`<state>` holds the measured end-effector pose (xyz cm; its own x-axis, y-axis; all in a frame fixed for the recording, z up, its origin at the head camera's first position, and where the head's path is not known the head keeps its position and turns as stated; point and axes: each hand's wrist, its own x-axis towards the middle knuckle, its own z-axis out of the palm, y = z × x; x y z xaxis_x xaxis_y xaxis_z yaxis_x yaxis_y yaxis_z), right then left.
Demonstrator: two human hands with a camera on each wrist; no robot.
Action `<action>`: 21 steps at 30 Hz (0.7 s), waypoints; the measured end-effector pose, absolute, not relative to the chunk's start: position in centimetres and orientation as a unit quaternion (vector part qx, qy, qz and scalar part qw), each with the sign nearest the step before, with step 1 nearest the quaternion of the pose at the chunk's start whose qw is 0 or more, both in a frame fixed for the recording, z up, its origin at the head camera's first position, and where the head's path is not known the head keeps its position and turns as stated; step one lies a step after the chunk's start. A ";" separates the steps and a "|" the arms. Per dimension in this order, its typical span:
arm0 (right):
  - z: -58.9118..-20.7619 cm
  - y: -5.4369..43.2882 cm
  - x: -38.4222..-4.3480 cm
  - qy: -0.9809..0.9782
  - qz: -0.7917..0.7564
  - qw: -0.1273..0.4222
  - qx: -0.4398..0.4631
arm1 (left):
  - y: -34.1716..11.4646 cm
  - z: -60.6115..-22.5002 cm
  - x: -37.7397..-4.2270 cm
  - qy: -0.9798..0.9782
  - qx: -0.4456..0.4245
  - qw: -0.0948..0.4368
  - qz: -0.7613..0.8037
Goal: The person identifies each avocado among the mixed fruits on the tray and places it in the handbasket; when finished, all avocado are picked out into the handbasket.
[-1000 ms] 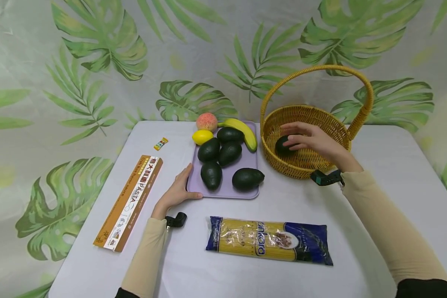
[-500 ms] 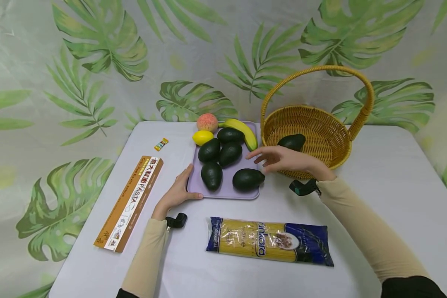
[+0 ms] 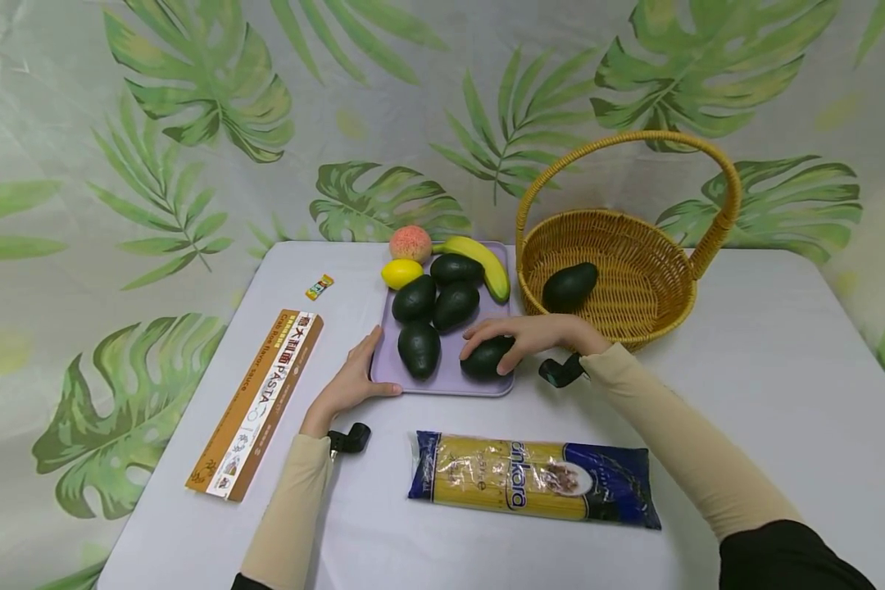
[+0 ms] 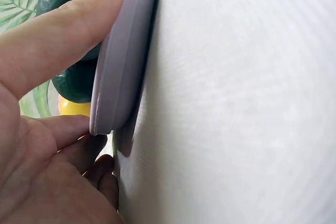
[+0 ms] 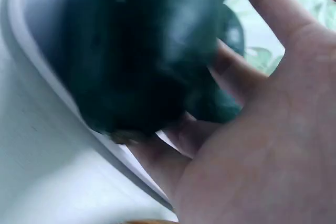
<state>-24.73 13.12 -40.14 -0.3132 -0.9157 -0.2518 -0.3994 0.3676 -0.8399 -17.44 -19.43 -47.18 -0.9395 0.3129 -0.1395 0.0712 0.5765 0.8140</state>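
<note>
On the lilac tray (image 3: 451, 383) lie several dark green avocados, such as one (image 3: 419, 350) near the left hand. My left hand (image 3: 350, 378) holds the tray's front left corner, thumb along the front rim and fingers at the left side. My right hand (image 3: 534, 336) has its fingers curled round the avocado (image 5: 131, 51) at the tray's front right. Its thumb is near the stem end in the right wrist view. A peach (image 3: 410, 244), a lemon (image 3: 401, 273) and a banana (image 3: 483, 258) lie at the tray's back. One avocado (image 3: 569, 287) rests in the wicker basket (image 3: 634, 334).
The basket's tall handle (image 3: 629, 138) arches above it, right of the tray. A bag of spaghetti (image 3: 534, 479) lies in front. To the left are a long pasta box (image 3: 258, 401) and a small wrapped candy (image 3: 319, 286). Behind hangs a leaf-patterned cloth (image 3: 383, 106).
My right hand has moved from over the basket, left and nearer, onto the tray's front right avocado. The avocado in the basket has shifted and come into full view. The left hand stays put.
</note>
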 end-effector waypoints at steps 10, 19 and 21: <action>-40.4 13.4 -24.0 0.759 -0.382 0.340 -0.403 | -19.5 -47.3 -17.3 0.878 0.108 0.135 0.447; -36.0 17.5 -23.7 0.776 -0.452 0.272 -0.345 | -19.5 -47.3 -17.4 0.877 0.108 0.133 0.450; -35.4 19.0 -24.0 0.785 -0.466 0.253 -0.320 | -19.5 -47.3 -17.4 0.876 0.108 0.133 0.450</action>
